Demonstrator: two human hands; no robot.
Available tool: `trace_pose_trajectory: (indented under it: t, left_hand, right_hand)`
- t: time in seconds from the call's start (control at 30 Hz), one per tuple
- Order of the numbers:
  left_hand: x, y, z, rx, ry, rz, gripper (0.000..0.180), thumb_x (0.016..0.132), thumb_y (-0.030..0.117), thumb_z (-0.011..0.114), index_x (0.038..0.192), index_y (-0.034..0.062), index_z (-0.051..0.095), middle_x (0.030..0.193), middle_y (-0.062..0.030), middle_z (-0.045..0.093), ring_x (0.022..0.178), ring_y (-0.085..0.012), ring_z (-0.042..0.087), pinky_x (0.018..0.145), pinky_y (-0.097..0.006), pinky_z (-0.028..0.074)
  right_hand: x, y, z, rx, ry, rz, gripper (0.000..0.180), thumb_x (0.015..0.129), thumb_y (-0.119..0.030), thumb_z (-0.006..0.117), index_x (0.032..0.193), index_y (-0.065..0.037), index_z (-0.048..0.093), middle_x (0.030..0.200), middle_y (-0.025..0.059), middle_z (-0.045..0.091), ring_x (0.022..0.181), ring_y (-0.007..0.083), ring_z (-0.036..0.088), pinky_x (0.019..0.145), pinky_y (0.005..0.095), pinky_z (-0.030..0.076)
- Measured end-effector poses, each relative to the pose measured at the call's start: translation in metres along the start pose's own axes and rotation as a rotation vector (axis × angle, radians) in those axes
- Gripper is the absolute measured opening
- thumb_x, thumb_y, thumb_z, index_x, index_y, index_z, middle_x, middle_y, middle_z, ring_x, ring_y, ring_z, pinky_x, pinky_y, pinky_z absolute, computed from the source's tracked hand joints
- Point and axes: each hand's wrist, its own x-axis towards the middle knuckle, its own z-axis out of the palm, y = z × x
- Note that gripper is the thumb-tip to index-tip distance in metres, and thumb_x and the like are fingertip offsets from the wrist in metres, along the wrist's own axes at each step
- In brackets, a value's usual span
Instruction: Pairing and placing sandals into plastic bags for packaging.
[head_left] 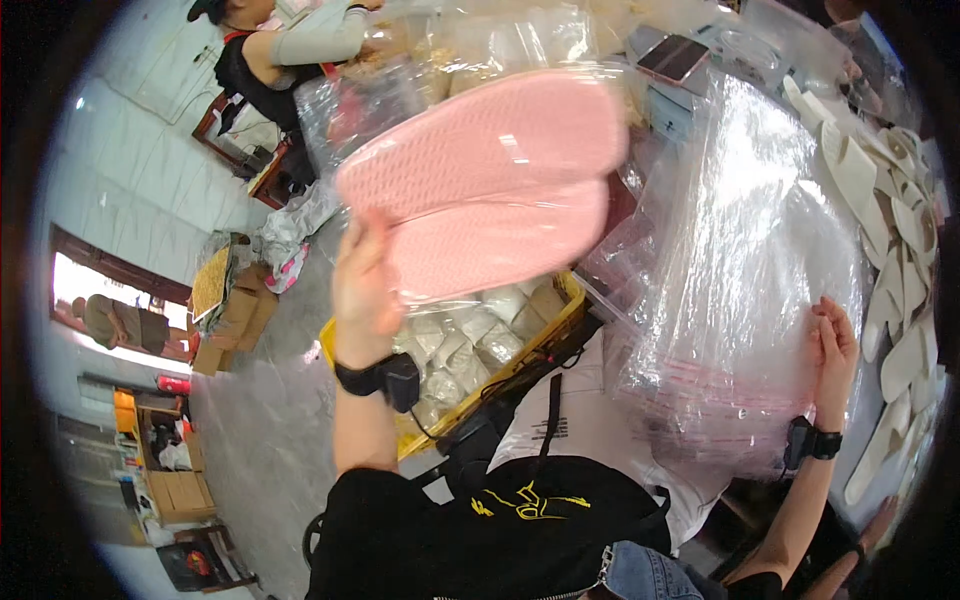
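Clear bag stack [740, 270] remaining, white slippers [905, 355] unbagged; pink sole pair [490, 190] apparently bagged.
Over the yellow basket [574, 292]'s far edge: pink sole pair, gripped by left hand [365, 285], not yet set down. Right hand [832, 340]: loosely curled, at stack's right edge.

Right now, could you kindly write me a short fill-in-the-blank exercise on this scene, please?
1. The left-hand grip holds a pair of slipper soles coloured ____.
2. Wrapped packets lie in a plastic crate coloured ____.
3. In the picture, white slippers lie to the ____ of the clear plastic bags.
4. The wristband below the right-hand grip is coloured ____.
Missing words: pink; yellow; right; black.
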Motion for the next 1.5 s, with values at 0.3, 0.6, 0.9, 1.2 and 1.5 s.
trace_pose_trajectory:
  t: [0.3, 0.6, 0.9, 1.2, 1.5]
  left_hand:
    - [0.032, -0.040, -0.112, 0.506, 0.353, 0.318, 0.028, 0.109, 0.017, 0.050, 0.127, -0.0014, 0.059, 0.124, -0.0119, 0.065, 0.111, -0.0223, 0.064, 0.091, -0.038, 0.053]
    - [0.080, -0.237, -0.188, 1.740, 0.105, 0.496, 0.046, 0.094, 0.007, 0.057, 0.140, 0.0128, 0.057, 0.139, -0.0109, 0.061, 0.133, -0.0340, 0.053, 0.113, -0.053, 0.034]
    - [0.040, -0.421, -0.234, 1.692, -0.119, -0.331, 0.069, 0.097, 0.012, 0.053, 0.157, 0.0412, 0.033, 0.172, -0.0119, -0.001, 0.156, -0.0444, 0.005, 0.109, -0.083, 0.001]
    - [0.107, -0.458, -0.334, 2.130, -0.422, -0.136, 0.065, 0.099, 0.037, 0.057, 0.158, 0.0323, 0.031, 0.170, -0.0191, 0.007, 0.155, -0.0472, 0.007, 0.112, -0.079, 0.013]
    - [0.148, -0.389, -0.255, 2.053, -0.587, -0.185, 0.096, 0.074, 0.041, 0.083, 0.152, 0.0083, 0.038, 0.152, -0.0209, 0.044, 0.140, -0.0395, 0.038, 0.117, -0.055, 0.029]
  right_hand:
    - [-0.004, 0.013, -0.009, 0.008, 0.045, 0.019, 0.032, 0.105, -0.008, 0.056, 0.135, 0.000, 0.060, 0.110, -0.0034, 0.063, 0.072, -0.0019, 0.042, 0.059, 0.0137, 0.032]
    - [-0.013, 0.015, -0.038, -0.097, -0.004, 0.029, 0.031, 0.106, -0.010, 0.054, 0.136, 0.000, 0.060, 0.122, 0.0000, 0.065, 0.080, -0.0004, 0.049, 0.071, 0.0137, 0.040]
    - [-0.014, -0.001, -0.045, -0.143, 0.026, 0.146, 0.029, 0.106, -0.008, 0.054, 0.133, -0.001, 0.061, 0.116, -0.0002, 0.065, 0.075, 0.0005, 0.045, 0.066, 0.0152, 0.037]
    - [-0.019, -0.024, -0.011, -0.266, 0.097, 0.174, 0.027, 0.102, -0.008, 0.057, 0.128, -0.003, 0.064, 0.097, -0.0039, 0.064, 0.069, 0.0002, 0.044, 0.056, 0.0156, 0.029]
    - [-0.021, -0.053, 0.025, -0.558, -0.082, -0.227, 0.028, 0.091, 0.004, 0.061, 0.117, 0.002, 0.067, 0.116, 0.0088, 0.063, 0.084, 0.0118, 0.061, 0.071, 0.0225, 0.050]
